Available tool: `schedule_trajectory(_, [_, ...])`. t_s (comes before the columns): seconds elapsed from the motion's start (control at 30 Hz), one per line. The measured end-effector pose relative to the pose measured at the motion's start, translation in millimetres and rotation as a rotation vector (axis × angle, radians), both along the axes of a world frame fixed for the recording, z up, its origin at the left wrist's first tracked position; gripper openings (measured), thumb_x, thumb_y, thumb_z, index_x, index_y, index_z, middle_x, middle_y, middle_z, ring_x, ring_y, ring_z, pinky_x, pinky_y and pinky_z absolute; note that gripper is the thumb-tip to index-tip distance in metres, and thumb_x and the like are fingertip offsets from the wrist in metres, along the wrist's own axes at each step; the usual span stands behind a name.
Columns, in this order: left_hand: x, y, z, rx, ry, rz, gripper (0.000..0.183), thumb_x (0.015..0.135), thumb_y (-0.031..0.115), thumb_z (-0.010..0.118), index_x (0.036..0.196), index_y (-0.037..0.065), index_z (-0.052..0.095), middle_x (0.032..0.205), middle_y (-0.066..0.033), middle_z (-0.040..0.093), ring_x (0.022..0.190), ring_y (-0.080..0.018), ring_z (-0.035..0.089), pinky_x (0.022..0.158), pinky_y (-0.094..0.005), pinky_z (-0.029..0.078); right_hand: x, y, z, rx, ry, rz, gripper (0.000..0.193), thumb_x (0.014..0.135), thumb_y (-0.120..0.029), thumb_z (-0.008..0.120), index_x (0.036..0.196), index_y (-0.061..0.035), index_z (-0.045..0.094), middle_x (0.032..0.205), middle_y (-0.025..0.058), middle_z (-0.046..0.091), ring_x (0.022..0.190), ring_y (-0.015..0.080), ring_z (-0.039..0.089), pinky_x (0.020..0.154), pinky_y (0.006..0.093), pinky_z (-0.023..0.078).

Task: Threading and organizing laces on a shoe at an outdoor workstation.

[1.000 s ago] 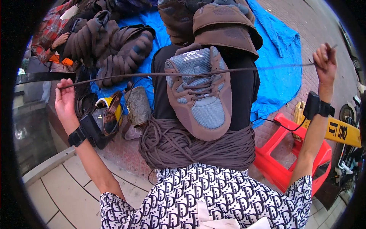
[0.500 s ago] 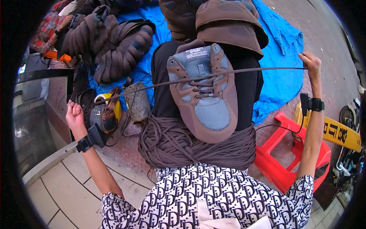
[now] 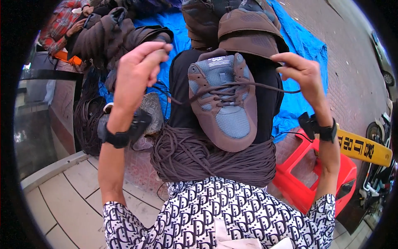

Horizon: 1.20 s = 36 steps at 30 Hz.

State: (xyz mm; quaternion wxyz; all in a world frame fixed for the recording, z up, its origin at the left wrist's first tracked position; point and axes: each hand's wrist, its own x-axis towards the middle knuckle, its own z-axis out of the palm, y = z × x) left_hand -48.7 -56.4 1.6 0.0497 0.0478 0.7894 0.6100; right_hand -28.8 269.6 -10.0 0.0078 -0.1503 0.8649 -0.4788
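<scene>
A brown and blue-grey shoe upper (image 3: 230, 120) without a sole lies on my dark-trousered lap, its toe towards me. A dark brown shoelace (image 3: 244, 84) is threaded through its lower eyelets, with slack lengths running out to both sides. My left hand (image 3: 139, 76) is raised left of the upper, fingers closed in a pinch on one length, partly hidden by the hand. To the right, my right hand (image 3: 300, 74) pinches the other length near its tip. A thick bundle of brown shoelaces (image 3: 207, 155) lies across my lap, below the toe.
More brown uppers (image 3: 251, 35) are stacked beyond my knees on a blue tarp (image 3: 306, 54). Long rows of nested uppers (image 3: 105, 39) lie far left, beside another person in a checked sleeve (image 3: 58, 29). A red plastic stool (image 3: 298, 174) stands at my right, a glass-sided case (image 3: 45, 116) at left.
Both hands have come inward and up, the left one most. The shoelace, stretched taut across the upper before, now hangs slack on both sides.
</scene>
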Motion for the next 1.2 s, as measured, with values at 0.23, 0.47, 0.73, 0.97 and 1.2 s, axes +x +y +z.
schedule_trajectory(0.23, [15.5, 16.6, -2.4, 0.008, -0.109, -0.004, 0.014, 0.083, 0.012, 0.056, 0.088, 0.003, 0.064, 0.064, 0.0039, 0.054, 0.049, 0.0006, 0.039, 0.041, -0.0159, 0.028, -6.7, -26.5, -9.1, 0.065, 0.165, 0.176, 0.016, 0.074, -0.01, 0.061, 0.087, -0.0008, 0.064, 0.075, 0.0101, 0.062, 0.065, 0.0151, 0.06, 0.058, 0.0258, 0.046])
schedule_trajectory(0.47, [43.1, 38.3, -29.9, -0.318, 0.327, -0.073, 0.01, 0.075, 0.004, 0.058, 0.084, 0.001, 0.061, 0.076, -0.0145, 0.061, 0.063, -0.0236, 0.06, 0.059, -0.0294, 0.046, -1.9, -77.9, -9.5, -0.005, 0.169, 0.188, 0.019, 0.07, -0.004, 0.064, 0.088, 0.0007, 0.063, 0.079, 0.0095, 0.063, 0.067, 0.0171, 0.061, 0.061, 0.0247, 0.047])
schedule_trajectory(0.73, [45.9, 48.6, -34.2, -0.425, 0.47, -0.032, 0.009, 0.071, 0.0, 0.06, 0.079, 0.001, 0.058, 0.074, -0.0132, 0.059, 0.066, -0.0264, 0.06, 0.059, -0.0313, 0.046, 5.9, -97.6, -6.0, 0.011, 0.092, 0.198, 0.016, 0.069, -0.01, 0.064, 0.083, -0.0029, 0.064, 0.071, 0.0128, 0.062, 0.063, 0.0197, 0.062, 0.057, 0.0271, 0.048])
schedule_trajectory(0.97, [53.4, 59.3, -29.5, -0.956, 0.737, -0.17, 0.01, 0.071, 0.001, 0.057, 0.081, 0.002, 0.054, 0.071, -0.0107, 0.053, 0.064, -0.0254, 0.057, 0.052, -0.0343, 0.045, 11.2, -96.3, -8.1, -0.117, -0.169, 0.149, 0.017, 0.07, -0.01, 0.064, 0.084, -0.0003, 0.064, 0.065, 0.0107, 0.06, 0.057, 0.0098, 0.056, 0.054, 0.0239, 0.045])
schedule_trajectory(1.2, [47.2, 55.5, -41.6, -0.953, 0.884, -0.226, 0.012, 0.069, 0.007, 0.055, 0.08, 0.004, 0.051, 0.067, -0.0055, 0.049, 0.061, -0.0182, 0.055, 0.048, -0.0279, 0.045, 16.9, -84.6, -19.3, -0.436, -0.317, 0.16, 0.016, 0.073, -0.011, 0.063, 0.084, -0.0002, 0.066, 0.069, 0.0059, 0.063, 0.057, 0.008, 0.054, 0.051, 0.0222, 0.042])
